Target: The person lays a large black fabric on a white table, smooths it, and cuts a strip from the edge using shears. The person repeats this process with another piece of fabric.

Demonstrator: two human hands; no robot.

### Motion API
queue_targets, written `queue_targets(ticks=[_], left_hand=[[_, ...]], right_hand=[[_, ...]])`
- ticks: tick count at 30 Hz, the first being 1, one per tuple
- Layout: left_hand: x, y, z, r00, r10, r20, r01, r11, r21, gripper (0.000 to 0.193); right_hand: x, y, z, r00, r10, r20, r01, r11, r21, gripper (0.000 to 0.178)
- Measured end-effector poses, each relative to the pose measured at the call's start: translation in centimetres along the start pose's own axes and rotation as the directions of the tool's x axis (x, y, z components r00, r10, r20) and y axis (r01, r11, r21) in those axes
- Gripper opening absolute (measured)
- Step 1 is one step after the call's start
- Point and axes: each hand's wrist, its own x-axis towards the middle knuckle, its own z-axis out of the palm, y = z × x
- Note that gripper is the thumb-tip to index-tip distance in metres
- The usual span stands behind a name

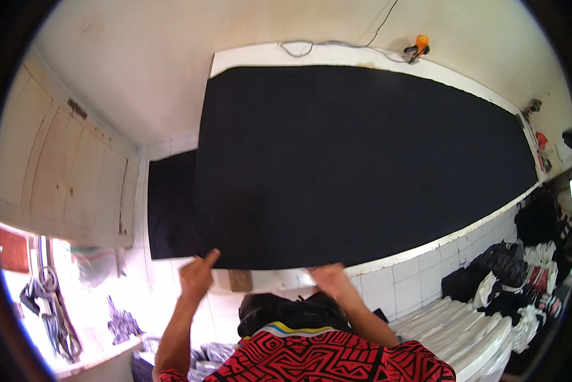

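Observation:
A large sheet of black cloth (356, 159) lies spread over a long white table (260, 57). Part of the cloth hangs past the table's left end. At its near left corner, my left hand (197, 278) is closed on the edge, with a finger and thumb toward the cloth. My right hand (330, 279), slightly blurred, grips the near edge farther right, at the table's front. Its fingertips are partly hidden.
An orange and black tool (419, 46) with a grey cable sits at the table's back edge. Wrapped white bundles (464, 331) and piled dark garments (499, 267) lie at the lower right. A wooden door (76, 165) stands at the left, above a bright opening with hanging items.

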Motion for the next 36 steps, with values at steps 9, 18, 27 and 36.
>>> queue_targets(ticks=[9, 18, 27, 36], left_hand=[[-5.4, 3.6, 3.0, 0.970, -0.096, 0.222, 0.042, 0.971, 0.236, 0.080], [-3.9, 11.1, 7.8, 0.979, -0.037, 0.200, -0.036, 0.936, 0.350, 0.063], [-4.2, 11.3, 7.7, 0.933, 0.058, 0.355, -0.121, 0.980, 0.160, 0.043], [0.6, 17.6, 9.0, 0.849, 0.014, 0.528, 0.000, 1.000, -0.026, 0.055]], right_hand=[[-3.9, -26.5, -20.3, 0.624, -0.193, -0.757, 0.222, 0.973, -0.066, 0.026], [-5.9, -29.5, -27.0, 0.598, -0.126, -0.792, 0.198, 0.980, -0.006, 0.026], [-6.9, -29.1, -28.3, 0.583, -0.228, -0.780, 0.163, 0.973, -0.163, 0.023], [-6.7, -29.7, -27.7, 0.576, -0.124, -0.808, 0.049, 0.992, -0.118, 0.030]])
